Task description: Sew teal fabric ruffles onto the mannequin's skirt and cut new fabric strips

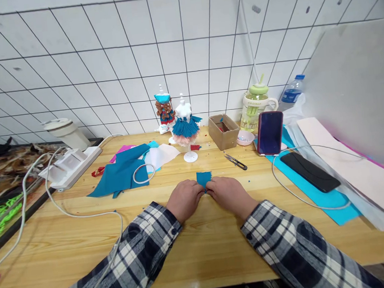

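A small teal piece of paper [204, 179] with a jagged top edge lies between my two hands over the table. My left hand [185, 199] pinches its lower left side, and my right hand [229, 195] pinches its lower right side, the fingertips nearly meeting. Behind it stands a small white dress form [186, 127] in a teal and pink fringed skirt. Black-handled thread snips [236, 161] lie beyond my right hand. Larger teal sheets [123, 170] with a white ring [144, 173] on them are to the left.
A second dress form [165, 112], a cardboard box [224, 134], a pink bowl [245, 137] and a green-lidded jug [255, 107] stand at the back. An upright phone [270, 132], a dark phone [310, 171] and paper sheets are right. A power strip [76, 170] and cables are left.
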The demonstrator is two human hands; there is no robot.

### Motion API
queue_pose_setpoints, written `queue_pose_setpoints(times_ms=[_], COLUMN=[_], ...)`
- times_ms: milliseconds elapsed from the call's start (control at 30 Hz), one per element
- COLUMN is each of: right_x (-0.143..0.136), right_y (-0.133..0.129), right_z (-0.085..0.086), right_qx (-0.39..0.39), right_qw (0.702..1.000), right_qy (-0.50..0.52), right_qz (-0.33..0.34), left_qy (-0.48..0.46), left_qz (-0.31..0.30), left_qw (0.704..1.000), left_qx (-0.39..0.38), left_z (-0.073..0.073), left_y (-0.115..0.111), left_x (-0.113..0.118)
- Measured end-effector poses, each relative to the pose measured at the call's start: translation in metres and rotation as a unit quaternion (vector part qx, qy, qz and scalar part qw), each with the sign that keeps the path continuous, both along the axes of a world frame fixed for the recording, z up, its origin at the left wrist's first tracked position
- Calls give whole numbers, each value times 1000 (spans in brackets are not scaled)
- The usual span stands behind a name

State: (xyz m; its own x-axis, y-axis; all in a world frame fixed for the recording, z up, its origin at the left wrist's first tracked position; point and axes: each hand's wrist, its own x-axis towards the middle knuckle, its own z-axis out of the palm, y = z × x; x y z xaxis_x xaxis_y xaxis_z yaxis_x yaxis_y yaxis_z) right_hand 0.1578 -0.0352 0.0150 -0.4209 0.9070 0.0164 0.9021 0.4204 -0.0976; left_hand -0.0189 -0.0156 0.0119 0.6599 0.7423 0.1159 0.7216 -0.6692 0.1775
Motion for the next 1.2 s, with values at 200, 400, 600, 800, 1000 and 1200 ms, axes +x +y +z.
queue_pose_setpoints(times_ms=[200,400,600,800,1000,1200], right_x=[0,0,1,2,1,-1], right_y=[1,0,0,1,0,0], right_z=[-1,1,0,-3,-2,2], right_qx=[-19,-5,-11,0,21,-15], right_qw=[1000,1000,1000,1000,1000,1000], right_qy=[-1,-3,-1,4,-4,-10], right_qz=[-7,2,-9,-13,0,-18], left_qy=[10,-7,-6,2,-16,0], left_qz=[8,-15,11,2,-19,7], left_qw=[1000,1000,1000,1000,1000,1000], left_qx=[-3,11,-1,0,13,-11], left_z=[-2,-2,0,-3,-2,0], left_y=[1,2,1,1,1,0], left_x=[0,0,0,0,1,2])
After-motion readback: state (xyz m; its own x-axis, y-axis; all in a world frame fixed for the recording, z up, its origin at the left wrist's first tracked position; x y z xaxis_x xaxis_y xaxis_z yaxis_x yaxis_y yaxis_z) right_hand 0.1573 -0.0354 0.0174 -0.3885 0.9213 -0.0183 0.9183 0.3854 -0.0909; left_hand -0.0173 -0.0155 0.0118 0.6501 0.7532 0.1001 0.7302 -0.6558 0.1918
